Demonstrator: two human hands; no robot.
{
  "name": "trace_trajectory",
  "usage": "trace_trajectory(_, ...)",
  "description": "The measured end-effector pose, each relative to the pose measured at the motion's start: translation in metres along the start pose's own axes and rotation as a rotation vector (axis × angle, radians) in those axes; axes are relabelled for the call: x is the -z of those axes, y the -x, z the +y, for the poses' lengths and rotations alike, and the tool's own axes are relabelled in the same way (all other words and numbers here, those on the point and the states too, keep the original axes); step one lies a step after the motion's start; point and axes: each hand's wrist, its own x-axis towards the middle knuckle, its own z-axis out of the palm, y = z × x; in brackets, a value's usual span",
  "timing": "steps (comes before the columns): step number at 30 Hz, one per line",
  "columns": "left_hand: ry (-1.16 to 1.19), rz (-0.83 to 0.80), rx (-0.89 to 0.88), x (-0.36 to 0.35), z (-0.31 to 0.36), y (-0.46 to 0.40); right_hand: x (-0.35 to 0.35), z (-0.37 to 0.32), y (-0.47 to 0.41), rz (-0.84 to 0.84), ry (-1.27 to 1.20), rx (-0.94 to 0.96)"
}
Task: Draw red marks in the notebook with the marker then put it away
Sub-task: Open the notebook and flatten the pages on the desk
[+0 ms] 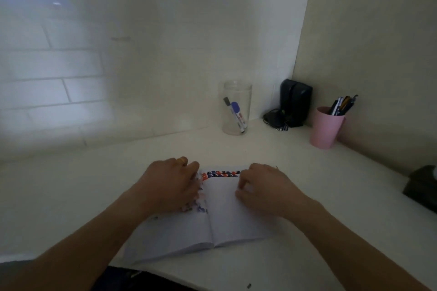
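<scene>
Two hands flat on the open notebook [208,227], neither holding a marker: left hand [169,186] spread over the marked left page, right hand [262,189] with fingers curled at the right page's edge. Beyond them, up and slightly right, markers [236,113] leaning in a clear jar [237,107], axes near upright; closer to the right hand. No readable writing on labels.
</scene>
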Motion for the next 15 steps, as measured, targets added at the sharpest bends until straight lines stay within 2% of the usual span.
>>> trace_trajectory(3,0.012,0.000,-0.020,-0.001,-0.010,-0.025,0.017,0.012,-0.016,0.008,0.013,0.052)
trace_trajectory(9,0.173,0.002,-0.024,-0.015,-0.025,-0.078,0.014,0.047,-0.033,0.294,0.027,-0.018)
trace_trajectory(15,0.410,-0.014,-0.099,-0.030,-0.030,-0.089,0.013,0.067,-0.024,0.238,0.046,-0.111)
